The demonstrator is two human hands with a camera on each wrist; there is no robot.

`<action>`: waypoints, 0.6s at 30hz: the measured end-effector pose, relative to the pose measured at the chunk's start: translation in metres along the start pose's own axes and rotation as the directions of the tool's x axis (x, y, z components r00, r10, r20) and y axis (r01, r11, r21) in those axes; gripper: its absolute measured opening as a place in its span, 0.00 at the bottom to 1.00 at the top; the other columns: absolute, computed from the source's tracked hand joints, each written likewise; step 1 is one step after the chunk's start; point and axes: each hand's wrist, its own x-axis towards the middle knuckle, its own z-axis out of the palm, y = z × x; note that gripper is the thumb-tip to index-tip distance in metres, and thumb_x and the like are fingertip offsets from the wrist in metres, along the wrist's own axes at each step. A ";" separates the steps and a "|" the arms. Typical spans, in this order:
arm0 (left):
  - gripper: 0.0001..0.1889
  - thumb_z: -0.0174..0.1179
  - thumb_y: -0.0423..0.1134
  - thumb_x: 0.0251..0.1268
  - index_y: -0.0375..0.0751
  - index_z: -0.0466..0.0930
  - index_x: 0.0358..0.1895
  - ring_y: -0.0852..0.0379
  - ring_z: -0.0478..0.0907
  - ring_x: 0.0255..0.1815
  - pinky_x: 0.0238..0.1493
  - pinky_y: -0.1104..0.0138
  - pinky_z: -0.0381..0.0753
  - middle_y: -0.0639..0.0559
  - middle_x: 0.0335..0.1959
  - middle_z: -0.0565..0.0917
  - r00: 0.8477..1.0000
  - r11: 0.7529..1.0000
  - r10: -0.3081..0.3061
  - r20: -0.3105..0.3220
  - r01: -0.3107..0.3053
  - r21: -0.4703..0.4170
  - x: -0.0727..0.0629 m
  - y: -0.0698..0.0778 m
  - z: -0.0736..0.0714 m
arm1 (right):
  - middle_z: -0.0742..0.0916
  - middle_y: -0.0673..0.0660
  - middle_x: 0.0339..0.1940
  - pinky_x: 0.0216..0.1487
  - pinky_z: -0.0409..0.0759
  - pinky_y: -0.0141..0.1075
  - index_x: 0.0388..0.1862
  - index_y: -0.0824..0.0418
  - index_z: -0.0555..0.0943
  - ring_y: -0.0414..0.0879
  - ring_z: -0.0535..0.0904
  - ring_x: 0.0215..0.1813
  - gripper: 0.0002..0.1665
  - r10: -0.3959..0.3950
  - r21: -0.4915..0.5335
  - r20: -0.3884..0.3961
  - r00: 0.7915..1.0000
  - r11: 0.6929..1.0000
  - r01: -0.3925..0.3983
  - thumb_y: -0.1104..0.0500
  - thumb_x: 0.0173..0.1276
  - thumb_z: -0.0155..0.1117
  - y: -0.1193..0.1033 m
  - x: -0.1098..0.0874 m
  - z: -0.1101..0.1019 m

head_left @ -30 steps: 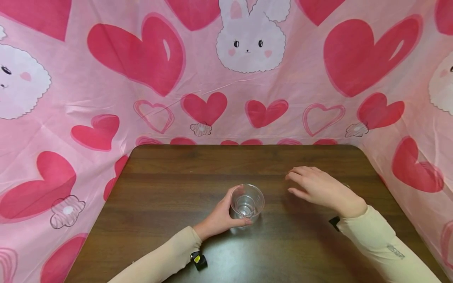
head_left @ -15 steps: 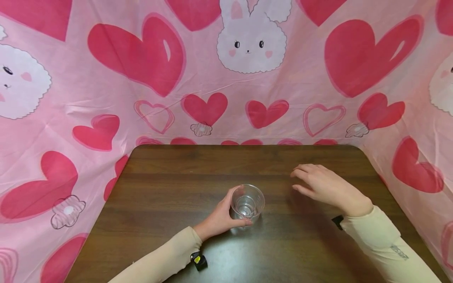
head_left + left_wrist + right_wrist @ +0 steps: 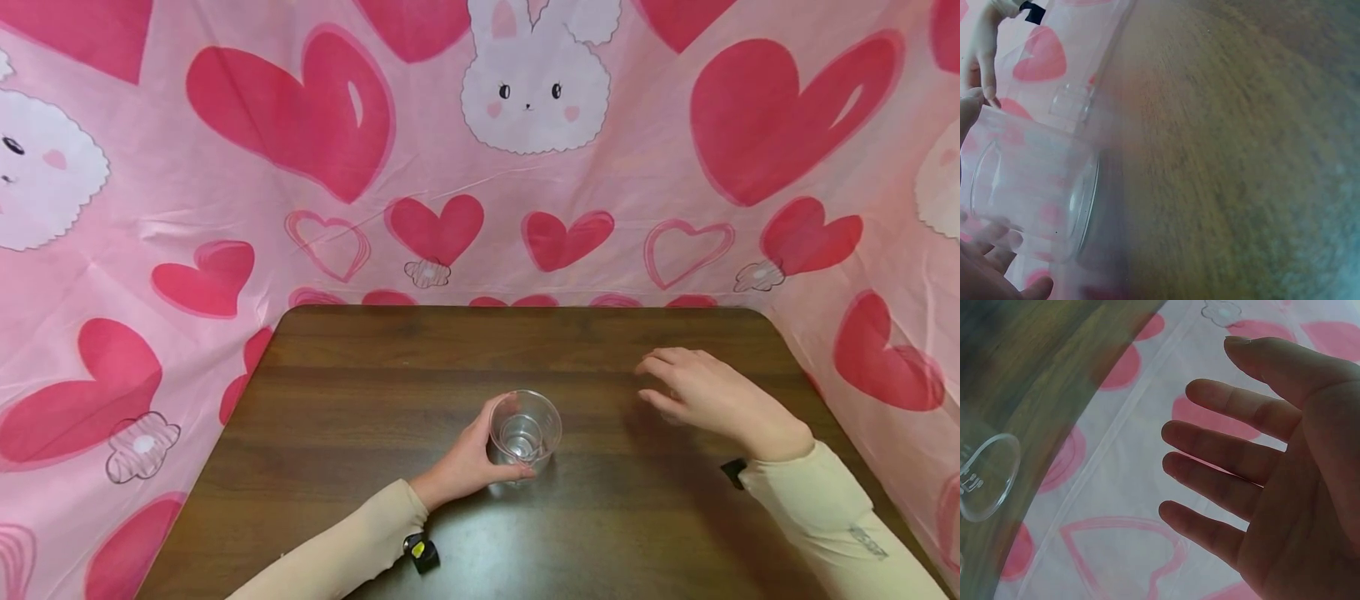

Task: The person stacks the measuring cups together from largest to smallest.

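My left hand (image 3: pixel 468 462) grips a clear, see-through cup (image 3: pixel 551 425) from its left side, thumb toward the near side and fingers round the far side. The cup stands upright near the middle of the table; in the left wrist view its clear wall (image 3: pixel 1029 181) lies between thumb and fingers. To the right, my right hand (image 3: pixel 701 396) hovers palm down over the table and holds nothing. Its fingers (image 3: pixel 1229 450) are spread and nearly straight in the right wrist view. A second, smaller clear cup (image 3: pixel 1071 103) shows near it; in the head view the right hand mostly hides it.
The dark brown wooden table (image 3: pixel 360 350) has rounded far corners. A pink cloth (image 3: pixel 420 175) with hearts and rabbit faces hangs behind it and along both sides. In the right wrist view, a clear rim (image 3: pixel 1015 462) with pale markings shows at the left edge.
My right hand has drifted to the right, farther from the gripped cup. The left hand and its cup have stayed in place.
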 end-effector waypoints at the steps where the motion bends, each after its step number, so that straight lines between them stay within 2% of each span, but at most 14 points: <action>1: 0.54 0.82 0.45 0.53 0.53 0.56 0.80 0.55 0.69 0.75 0.74 0.57 0.67 0.52 0.75 0.72 1.000 1.000 -0.002 -0.001 0.002 -0.002 0.000 0.000 0.000 | 0.87 0.57 0.42 0.48 0.83 0.55 0.47 0.62 0.85 0.56 0.85 0.44 0.17 0.006 0.000 0.003 1.000 1.000 -0.006 0.58 0.62 0.78 0.001 -0.001 0.000; 8: 0.53 0.83 0.45 0.52 0.52 0.58 0.79 0.54 0.71 0.72 0.73 0.57 0.68 0.51 0.73 0.74 1.000 1.000 0.021 -0.013 -0.021 0.016 0.001 -0.002 0.001 | 0.87 0.58 0.43 0.47 0.84 0.54 0.47 0.61 0.85 0.55 0.85 0.43 0.16 0.055 0.018 0.046 0.997 0.998 -0.055 0.58 0.63 0.78 0.009 -0.009 0.000; 12: 0.53 0.83 0.45 0.52 0.52 0.57 0.79 0.55 0.71 0.72 0.73 0.58 0.67 0.52 0.73 0.74 1.000 1.000 0.014 -0.013 -0.014 0.019 0.001 -0.002 0.001 | 0.88 0.59 0.44 0.46 0.84 0.54 0.47 0.61 0.85 0.55 0.85 0.43 0.16 0.086 0.029 0.057 0.995 0.996 -0.087 0.58 0.63 0.78 0.014 -0.014 0.001; 18: 0.53 0.82 0.46 0.53 0.52 0.57 0.79 0.55 0.71 0.73 0.73 0.58 0.68 0.52 0.74 0.73 1.000 0.999 0.019 -0.012 -0.019 0.031 0.001 -0.002 0.001 | 0.88 0.60 0.46 0.48 0.84 0.56 0.48 0.62 0.85 0.58 0.86 0.46 0.16 0.125 0.039 0.091 0.988 0.991 -0.128 0.58 0.65 0.76 0.021 -0.020 0.004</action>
